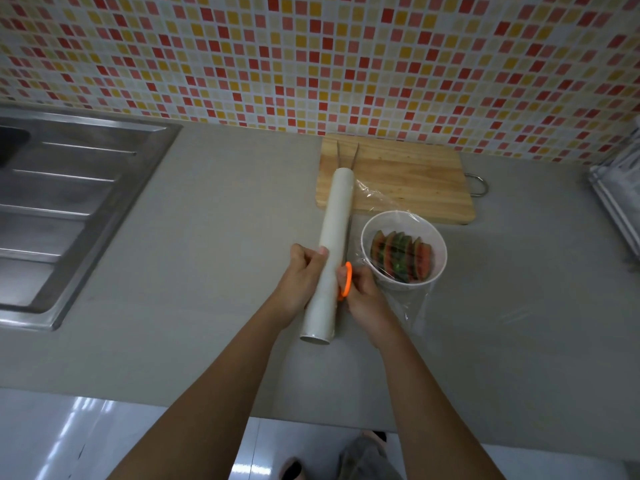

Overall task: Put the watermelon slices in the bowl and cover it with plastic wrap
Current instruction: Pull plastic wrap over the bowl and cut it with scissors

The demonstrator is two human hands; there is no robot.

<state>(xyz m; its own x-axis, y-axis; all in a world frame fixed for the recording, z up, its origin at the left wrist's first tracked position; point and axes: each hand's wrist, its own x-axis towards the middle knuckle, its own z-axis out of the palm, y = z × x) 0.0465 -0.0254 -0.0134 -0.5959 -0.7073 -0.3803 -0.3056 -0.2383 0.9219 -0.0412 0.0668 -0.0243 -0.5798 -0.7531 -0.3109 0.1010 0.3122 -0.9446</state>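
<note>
left hand: wrapped round the plastic wrap roll, thumb on top, about a third up from its near end
right hand: fingers through an orange scissors handle, closed on it; blades run along the roll's right side, mostly hidden, tips apart past the roll's far end over the cutting board
roll: white tube, long axis running 6 to 12 o'clock, slightly tilted right at the far end; far end over the cutting board
plastic wrap sheet: pulled off the roll toward 3 o'clock, draped over the bowl, loose edge on the worktop at the bowl's 6 o'clock
bowl: white, on worktop, just beside the roll at its 3 o'clock, touching the board's near edge
watermelon slices: inside the bowl, standing in a row, rinds up
cutting board: wooden, at bowl's 12 o'clock, against the tiled wall
sink: steel drainer, 9 o'clock of the roll, well apart
</note>
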